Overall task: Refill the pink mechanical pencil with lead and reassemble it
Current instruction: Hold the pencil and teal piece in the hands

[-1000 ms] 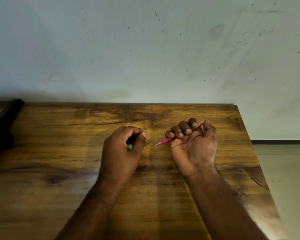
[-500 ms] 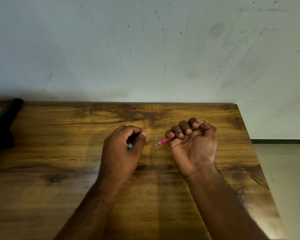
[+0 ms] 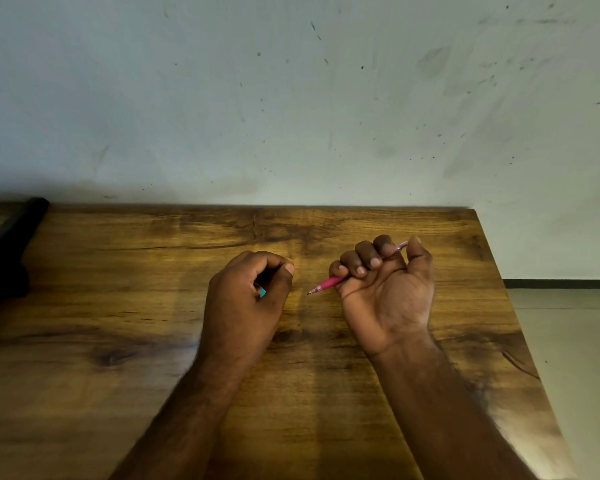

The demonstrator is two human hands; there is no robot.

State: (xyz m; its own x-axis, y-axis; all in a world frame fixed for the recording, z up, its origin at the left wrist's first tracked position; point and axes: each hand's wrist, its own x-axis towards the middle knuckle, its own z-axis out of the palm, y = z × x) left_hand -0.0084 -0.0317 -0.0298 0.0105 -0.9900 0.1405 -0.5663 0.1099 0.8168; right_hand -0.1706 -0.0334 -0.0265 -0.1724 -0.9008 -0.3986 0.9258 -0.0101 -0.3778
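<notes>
My right hand (image 3: 385,292) is palm up over the wooden table (image 3: 118,278), fingers curled round the pink mechanical pencil (image 3: 328,283). The pencil's tip points left and its clear rear end sticks out beside the thumb. My left hand (image 3: 245,299) rests on the table a short way to the left, fingers and thumb curled round a small teal object (image 3: 263,292), of which only a sliver shows. The two hands do not touch.
A dark object (image 3: 4,258) lies at the table's far left edge. A marked pale wall (image 3: 291,98) stands right behind the table. The table's right edge (image 3: 520,341) drops to a light floor.
</notes>
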